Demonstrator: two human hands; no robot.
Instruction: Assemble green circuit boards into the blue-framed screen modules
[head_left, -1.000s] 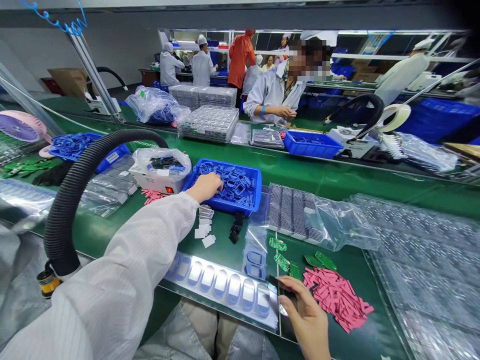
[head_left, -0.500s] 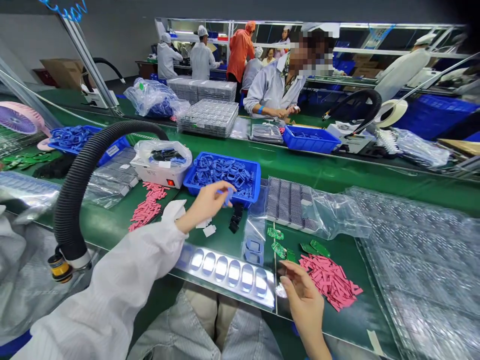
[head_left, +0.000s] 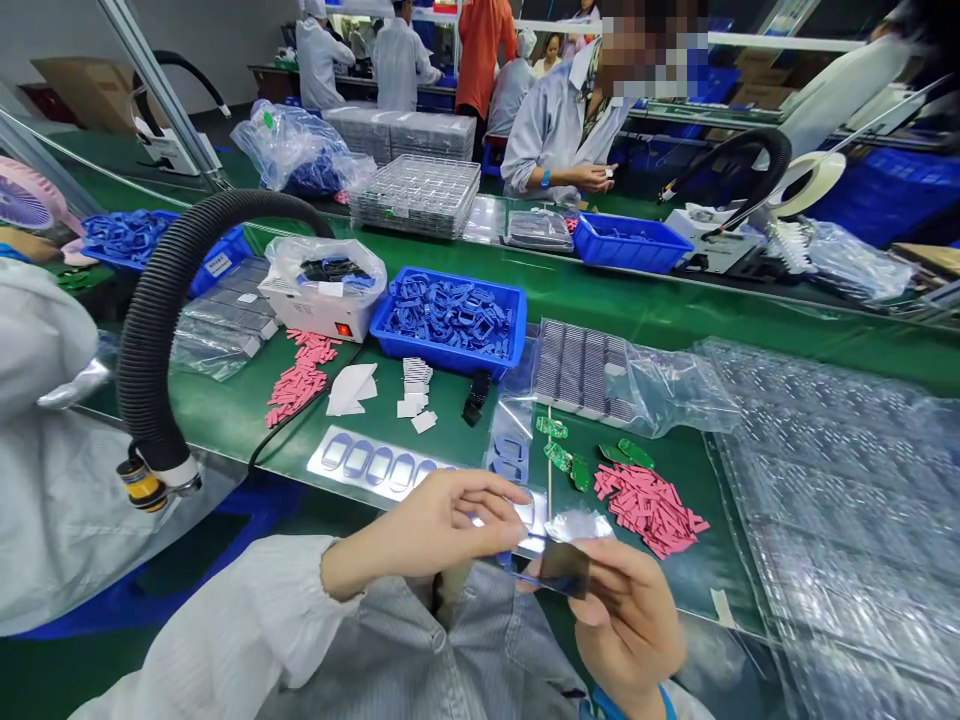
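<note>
My left hand [head_left: 450, 522] is closed in a pinch just above my lap, and a small blue part [head_left: 505, 560] peeks out under its fingertips. My right hand [head_left: 626, 612] grips a dark flat piece [head_left: 564, 570] with a bit of clear film [head_left: 579, 524] at its top edge. The two hands meet at the table's near edge, fingertips almost touching. Beyond them lies a shiny strip with oval slots [head_left: 371, 466]. Further back stands a blue bin [head_left: 450, 358] full of blue frames.
Pink strips lie in piles right [head_left: 649, 505] and left [head_left: 298, 382]; green circuit boards [head_left: 559, 456] lie between. A black hose [head_left: 154, 330] arches at left beside a white box [head_left: 322, 318]. Bagged trays [head_left: 832, 480] cover the right. A person [head_left: 559, 130] works across the belt.
My left hand left the blue bin with a small blue part and came back to my right hand. The right hand lifted the dark piece off the table edge. The view tilted down.
</note>
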